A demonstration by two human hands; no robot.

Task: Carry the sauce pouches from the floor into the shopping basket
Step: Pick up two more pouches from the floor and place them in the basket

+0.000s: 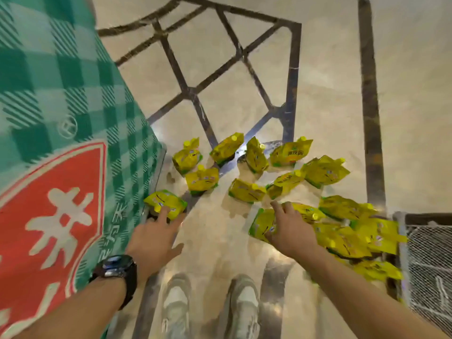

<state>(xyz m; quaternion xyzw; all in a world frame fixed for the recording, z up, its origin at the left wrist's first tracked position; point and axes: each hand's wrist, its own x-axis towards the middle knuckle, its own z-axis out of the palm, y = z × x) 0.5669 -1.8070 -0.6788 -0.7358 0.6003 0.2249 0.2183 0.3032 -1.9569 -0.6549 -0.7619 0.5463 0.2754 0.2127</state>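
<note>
Yellow sauce pouches (247,192) with green lower edges are noted scattered on the pale polished floor (330,81), which is crossed by dark inlay lines (369,118). Some pouches are seen upright with their caps up, others lying flat. A denser heap of pouches (362,236) is recorded at the right, just beside the rim of a wire-mesh basket (430,255). Whether any of the heap lies inside the basket cannot be told.

Left hand (154,243): extended forward and down, fingers straight and spread. The index fingertip (164,211) is seen at the near edge of the left-most pouch (168,201), which lies beside the hem of a green checked cloth (61,94). The grip is unclosed and nothing is held in it. A dark wristwatch (117,267) is worn on this wrist.

Right hand (291,231): laid palm-down over a flat pouch (261,222) at the near edge of the heap. Its fingers (277,207) are spread and straight across the pouch top. The grip is not curled round the pouch, and the pouch is not lifted from the floor. The frame is motion-blurred, so finer contact cannot be resolved.

Two pale shoes (176,307) are seen at the bottom edge, between the forearms. The checked cloth, bearing a red emblem with white characters, fills the left side of the view.
</note>
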